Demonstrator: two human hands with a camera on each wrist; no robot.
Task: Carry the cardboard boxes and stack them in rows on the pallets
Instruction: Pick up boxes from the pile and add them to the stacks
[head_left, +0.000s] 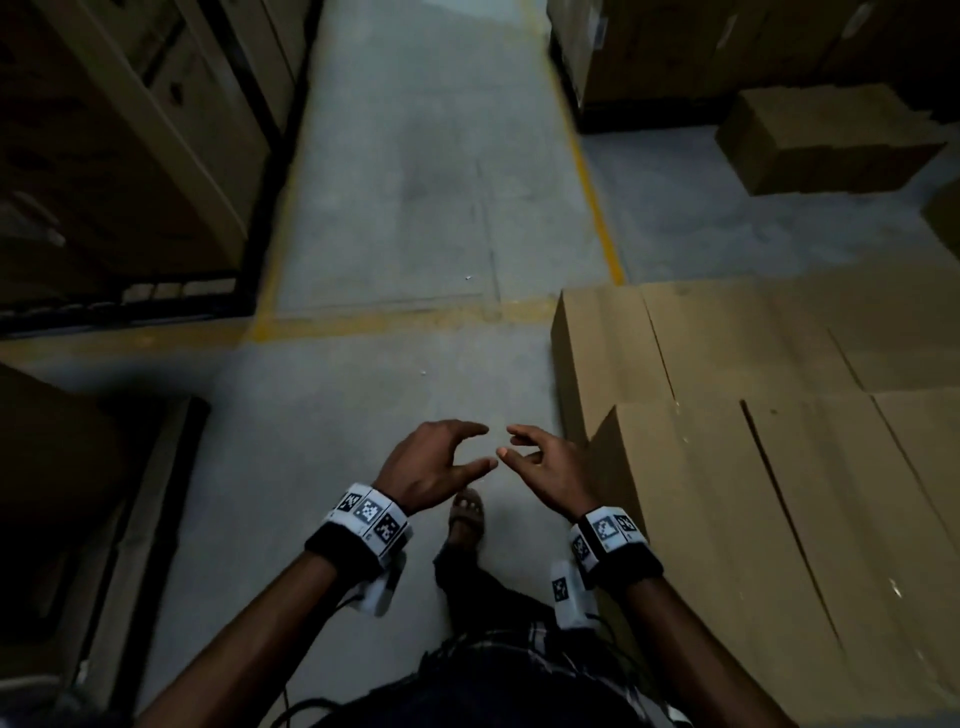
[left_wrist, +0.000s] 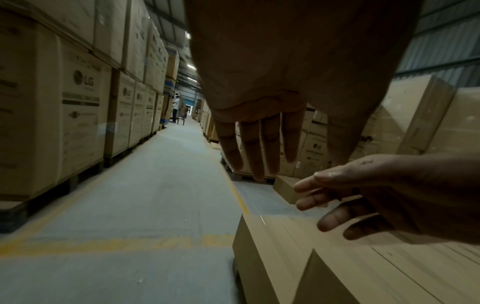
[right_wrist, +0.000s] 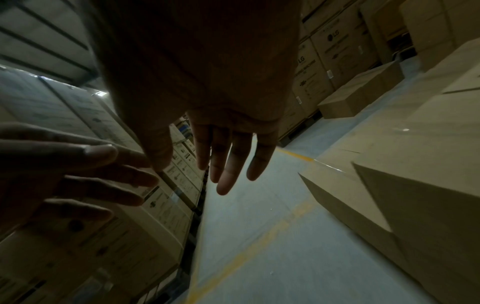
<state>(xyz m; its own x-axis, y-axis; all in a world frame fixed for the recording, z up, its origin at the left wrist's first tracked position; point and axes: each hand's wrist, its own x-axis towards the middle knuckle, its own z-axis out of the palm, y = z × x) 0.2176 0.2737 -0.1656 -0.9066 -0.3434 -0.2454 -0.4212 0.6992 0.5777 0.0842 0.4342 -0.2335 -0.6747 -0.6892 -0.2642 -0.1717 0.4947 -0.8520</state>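
Note:
Both hands hang in front of me over the grey floor and hold nothing. My left hand has relaxed, spread fingers. My right hand is just beside it, its fingers loose and almost meeting the left ones. Plain brown cardboard boxes stand packed in rows at my right, their near corner right next to my right wrist; the same stack fills the lower right of the left wrist view. One loose brown box sits on the floor farther off at the right.
An aisle of grey concrete with yellow lines runs ahead. Tall printed cartons on dark pallets line its left side, more cartons its right. A person stands far down the aisle. My sandalled foot shows below the hands.

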